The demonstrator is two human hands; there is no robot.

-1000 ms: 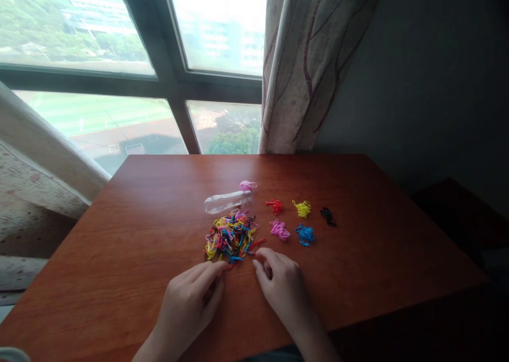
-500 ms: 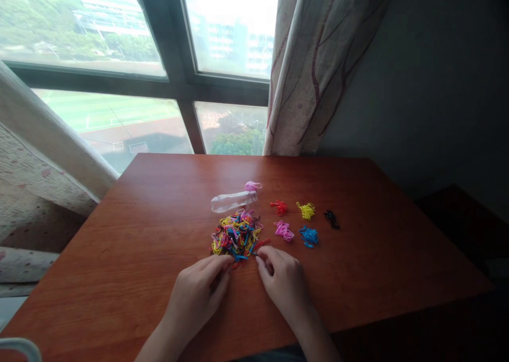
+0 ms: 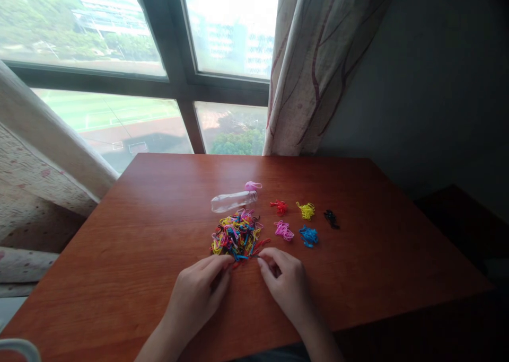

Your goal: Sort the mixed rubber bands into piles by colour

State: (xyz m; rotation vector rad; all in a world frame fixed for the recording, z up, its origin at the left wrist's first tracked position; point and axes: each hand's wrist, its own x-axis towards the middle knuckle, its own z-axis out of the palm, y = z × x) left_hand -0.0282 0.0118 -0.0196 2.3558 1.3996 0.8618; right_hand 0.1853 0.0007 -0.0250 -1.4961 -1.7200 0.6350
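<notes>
A mixed heap of coloured rubber bands (image 3: 237,232) lies on the table in front of me. At its lower left edge my left hand (image 3: 202,285) is closed in a pinch; what sits between the fingertips is too small to make out. My right hand (image 3: 284,277), just right of the heap's near edge, pinches a dark, apparently black rubber band (image 3: 256,255). Sorted by colour, small piles lie to the right: red bands (image 3: 279,208), yellow bands (image 3: 306,211), black bands (image 3: 331,219), pink bands (image 3: 283,231) and blue bands (image 3: 309,236).
Behind the heap a clear plastic bottle (image 3: 234,201) lies on its side, with a pink cap with a loop (image 3: 253,186) beyond its neck. The brown wooden table (image 3: 131,235) reaches back to a window with curtains (image 3: 310,65) either side. A white curved object (image 3: 19,346) shows at lower left.
My right hand has shifted slightly to the right, away from the heap, with the dark band at its fingertips. The left hand stays where it was.
</notes>
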